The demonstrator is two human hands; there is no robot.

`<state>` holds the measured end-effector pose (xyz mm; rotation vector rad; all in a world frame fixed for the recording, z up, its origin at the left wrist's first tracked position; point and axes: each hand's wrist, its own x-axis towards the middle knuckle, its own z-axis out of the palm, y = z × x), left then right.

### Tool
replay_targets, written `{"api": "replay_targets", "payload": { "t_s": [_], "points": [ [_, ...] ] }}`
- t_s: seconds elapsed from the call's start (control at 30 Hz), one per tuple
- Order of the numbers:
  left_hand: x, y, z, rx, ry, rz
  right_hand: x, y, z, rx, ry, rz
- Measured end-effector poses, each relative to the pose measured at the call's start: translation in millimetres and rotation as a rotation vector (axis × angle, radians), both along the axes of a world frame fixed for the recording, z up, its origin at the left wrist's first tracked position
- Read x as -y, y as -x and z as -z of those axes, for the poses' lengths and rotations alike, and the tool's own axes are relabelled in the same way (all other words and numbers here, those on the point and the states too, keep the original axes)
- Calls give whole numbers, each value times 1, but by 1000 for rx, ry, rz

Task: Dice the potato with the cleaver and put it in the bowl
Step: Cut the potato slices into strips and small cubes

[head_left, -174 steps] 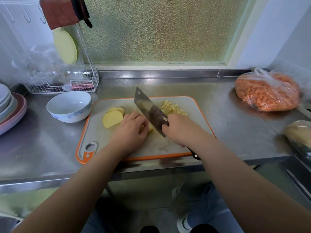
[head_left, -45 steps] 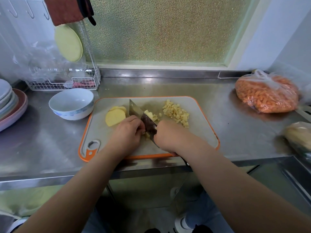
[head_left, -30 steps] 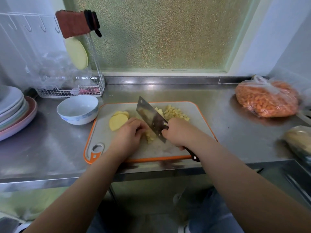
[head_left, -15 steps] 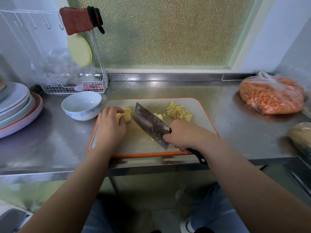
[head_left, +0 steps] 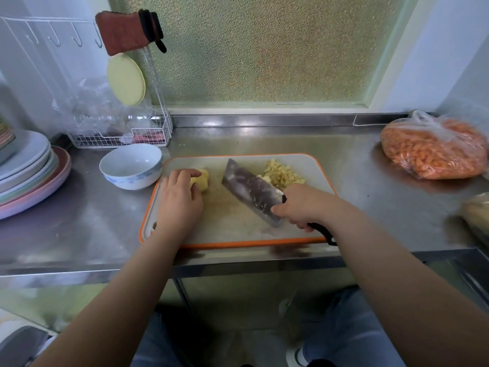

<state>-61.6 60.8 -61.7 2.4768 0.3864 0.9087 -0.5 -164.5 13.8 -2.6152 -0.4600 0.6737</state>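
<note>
The left hand (head_left: 180, 200) is curling its fingers around pale yellow potato slices (head_left: 202, 180) lying at the left end of the orange-rimmed cutting board (head_left: 238, 243). The right hand (head_left: 304, 205) is gripping the cleaver (head_left: 250, 190) by its black handle, the broad blade tilting over the board's middle. Small yellow potato cubes (head_left: 281, 174) are sitting heaped behind the blade. A white bowl (head_left: 131, 165) is standing just left of the board.
</note>
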Motion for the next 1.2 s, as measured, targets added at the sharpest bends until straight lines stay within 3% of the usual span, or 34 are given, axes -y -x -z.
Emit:
{"api": "replay_targets", "payload": {
  "t_s": [0.27,0.43,0.57,0.7,0.77,1.0,1.2],
  "points": [
    [2,-2,2,-80,-27,52,19,-24,-2,12,-40,117],
    [16,-2,-14,18,-65,148,27,-15,-16,112,-23,41],
    [38,-9,-34,62,-395,331,34,-10,-27,250,-57,-1],
    [69,-19,-41,-68,-755,468,37,-4,-27,327,-32,0],
    [79,-28,-37,-152,-839,521,39,-1,-23,343,-12,-15],
    [85,-59,-26,-359,-817,618,53,0,-9,404,37,-29],
    [105,-63,-28,-308,-804,721,60,-1,-5,417,22,-29]
  ]
}}
